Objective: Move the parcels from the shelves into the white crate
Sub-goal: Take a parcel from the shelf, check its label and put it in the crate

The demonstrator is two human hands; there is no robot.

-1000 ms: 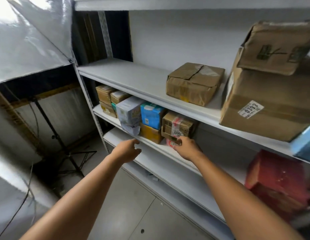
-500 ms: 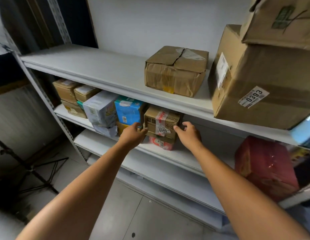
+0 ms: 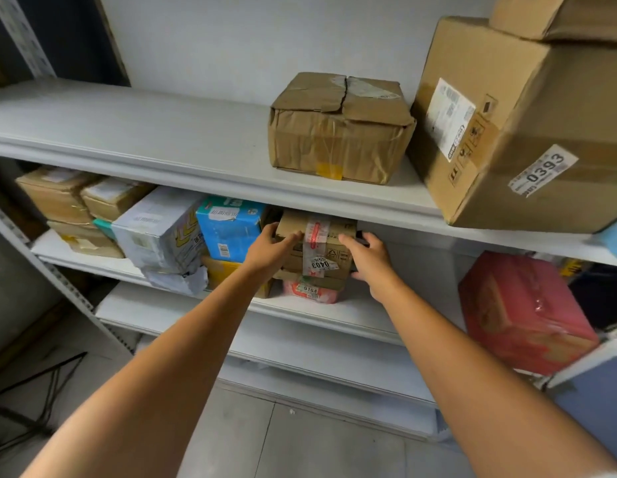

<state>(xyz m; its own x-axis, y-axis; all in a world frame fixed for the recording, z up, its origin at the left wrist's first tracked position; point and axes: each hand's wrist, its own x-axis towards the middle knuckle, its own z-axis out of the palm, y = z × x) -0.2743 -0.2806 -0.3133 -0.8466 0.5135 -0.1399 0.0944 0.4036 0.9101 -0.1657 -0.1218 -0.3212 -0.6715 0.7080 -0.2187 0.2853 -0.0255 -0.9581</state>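
Near the front edge of the middle shelf (image 3: 334, 313), the left hand (image 3: 271, 248) and right hand (image 3: 369, 257) are gripping the brown parcel (image 3: 321, 246) by its sides. It is sitting on a pink parcel (image 3: 310, 291), which could slide out too.

brown parcel (image 3: 317, 248) with red-white tape, blue box (image 3: 229, 229), white shelves (image 3: 203, 167)
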